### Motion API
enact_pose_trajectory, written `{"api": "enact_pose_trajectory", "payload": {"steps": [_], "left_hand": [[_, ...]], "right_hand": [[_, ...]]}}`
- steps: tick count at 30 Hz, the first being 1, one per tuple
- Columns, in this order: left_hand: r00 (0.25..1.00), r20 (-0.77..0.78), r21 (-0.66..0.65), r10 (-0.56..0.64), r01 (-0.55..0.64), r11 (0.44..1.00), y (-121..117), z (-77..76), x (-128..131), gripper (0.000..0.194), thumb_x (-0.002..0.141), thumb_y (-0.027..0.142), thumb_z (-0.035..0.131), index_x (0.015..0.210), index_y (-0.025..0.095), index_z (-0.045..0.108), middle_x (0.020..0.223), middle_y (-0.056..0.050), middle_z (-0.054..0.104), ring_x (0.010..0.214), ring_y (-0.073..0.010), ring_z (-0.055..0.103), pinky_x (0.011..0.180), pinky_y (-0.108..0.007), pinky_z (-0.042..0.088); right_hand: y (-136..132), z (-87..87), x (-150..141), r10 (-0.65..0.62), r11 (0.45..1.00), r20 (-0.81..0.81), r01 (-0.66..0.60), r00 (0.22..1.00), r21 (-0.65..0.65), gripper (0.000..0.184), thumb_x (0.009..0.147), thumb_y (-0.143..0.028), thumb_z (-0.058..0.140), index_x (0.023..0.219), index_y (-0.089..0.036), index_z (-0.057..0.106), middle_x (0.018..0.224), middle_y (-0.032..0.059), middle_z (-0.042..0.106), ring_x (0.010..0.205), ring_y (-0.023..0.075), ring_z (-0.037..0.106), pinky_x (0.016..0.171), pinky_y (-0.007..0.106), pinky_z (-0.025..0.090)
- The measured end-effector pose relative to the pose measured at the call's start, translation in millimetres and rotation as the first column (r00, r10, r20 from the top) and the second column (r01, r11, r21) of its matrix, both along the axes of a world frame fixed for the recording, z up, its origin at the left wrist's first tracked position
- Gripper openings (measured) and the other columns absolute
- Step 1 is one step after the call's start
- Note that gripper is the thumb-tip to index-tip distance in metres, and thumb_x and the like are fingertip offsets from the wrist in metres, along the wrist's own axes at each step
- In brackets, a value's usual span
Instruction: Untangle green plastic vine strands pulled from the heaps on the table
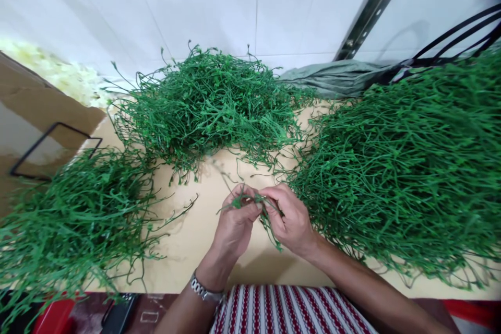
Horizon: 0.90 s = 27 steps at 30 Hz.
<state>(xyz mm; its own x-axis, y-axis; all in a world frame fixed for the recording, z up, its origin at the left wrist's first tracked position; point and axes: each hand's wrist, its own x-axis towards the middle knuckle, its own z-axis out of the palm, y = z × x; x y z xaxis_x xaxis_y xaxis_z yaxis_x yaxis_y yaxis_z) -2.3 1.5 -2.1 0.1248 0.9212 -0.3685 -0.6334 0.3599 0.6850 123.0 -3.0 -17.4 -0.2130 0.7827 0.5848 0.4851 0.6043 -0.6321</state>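
A pale tan desk (183, 245) carries a broad heap of green stems (407, 167) at the right, a back heap (211, 99) in the middle and a left heap (86, 214). Between them, the left hand (237, 222), with a metal watch (201, 287) at its wrist, and right hand (291, 219) meet, fingers of both pinching a small green sprig (258, 199).

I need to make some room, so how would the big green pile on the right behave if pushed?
The right-hand pile would probably shift as one loose, tangled mass, since its thin stems overlap and cross. Some may trail behind, as loose ends splay onto the table. Single stems are likely light and bendy, being slender and often curved.
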Motion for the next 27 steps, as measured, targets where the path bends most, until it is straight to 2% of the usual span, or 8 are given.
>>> {"api": "enact_pose_trajectory", "payload": {"steps": [4,9,11,15,19,24,27], "left_hand": [[0.997,-0.074,0.077,0.014,-0.008,0.997,1,2.6,-2,0.019,0.054,0.004,0.064,0.061,0.015,0.050,0.064,0.003,0.052,0.058,-0.0072,0.047,0.054,-0.019,0.035],[0.989,-0.144,0.069,0.027,-0.017,0.997,0,1.5,-4,0.017,0.052,0.001,0.059,0.063,0.014,0.055,0.065,0.003,0.054,0.060,-0.0075,0.047,0.056,-0.019,0.035],[0.984,-0.172,0.091,0.043,-0.028,0.995,-1,-0.6,-5,0.016,0.054,0.003,0.060,0.065,0.014,0.057,0.065,0.002,0.054,0.060,-0.0076,0.047,0.058,-0.019,0.035],[0.950,-0.291,0.170,0.110,-0.062,0.984,-2,-5.3,-7,0.011,0.059,0.005,0.063,0.064,0.014,0.059,0.065,0.002,0.056,0.062,-0.0078,0.047,0.060,-0.019,0.035],[0.929,-0.352,0.218,0.115,-0.038,0.975,-2,-7.8,-8,0.010,0.062,0.007,0.064,0.065,0.015,0.059,0.066,0.002,0.056,0.063,-0.0085,0.049,0.061,-0.019,0.037],[0.932,-0.354,0.245,0.075,0.015,0.969,-4,-8.3,-4,0.009,0.063,0.010,0.066,0.064,0.015,0.058,0.065,0.001,0.057,0.063,-0.0097,0.052,0.060,-0.020,0.040],[0.903,-0.416,0.259,0.103,0.010,0.966,-6,-9.2,-4,0.008,0.062,0.011,0.066,0.063,0.015,0.059,0.065,0.000,0.058,0.063,-0.0109,0.053,0.060,-0.021,0.042]], "right_hand": [[0,-0.4,2,-0.008,0.999,0.007,0.009,1.000,-0.047,0.024,0.084,-0.008,0.039,0.101,-0.018,0.051,0.078,0.0045,0.054,0.070,0.0155,0.053,0.062,0.029,0.046],[-2,3.3,5,0.093,0.987,0.026,-0.089,0.995,-0.134,0.020,0.084,-0.010,0.042,0.100,-0.017,0.052,0.078,0.0044,0.055,0.070,0.0152,0.053,0.062,0.028,0.046],[-4,9.5,12,0.152,0.970,0.042,-0.141,0.987,-0.200,0.021,0.085,-0.013,0.044,0.103,-0.017,0.053,0.083,0.0057,0.057,0.076,0.0159,0.054,0.067,0.029,0.047],[-5,30.2,36,0.269,0.900,0.013,-0.246,0.963,-0.360,0.031,0.085,-0.022,0.050,0.115,-0.019,0.051,0.104,0.0087,0.057,0.096,0.0187,0.054,0.081,0.033,0.047],[0,43.2,41,0.230,0.920,0.018,-0.212,0.973,-0.330,0.035,0.083,-0.030,0.056,0.116,-0.021,0.052,0.109,0.0090,0.057,0.103,0.0214,0.053,0.087,0.037,0.046],[9,29.2,17,0.328,0.890,0.098,-0.272,0.940,-0.367,0.034,0.088,-0.021,0.047,0.121,-0.017,0.046,0.113,0.0099,0.057,0.104,0.0179,0.053,0.088,0.035,0.046],[9,19.9,12,0.309,0.910,0.154,-0.245,0.938,-0.336,0.032,0.089,-0.018,0.044,0.121,-0.017,0.045,0.109,0.0101,0.060,0.098,0.0187,0.054,0.084,0.036,0.047]]}}
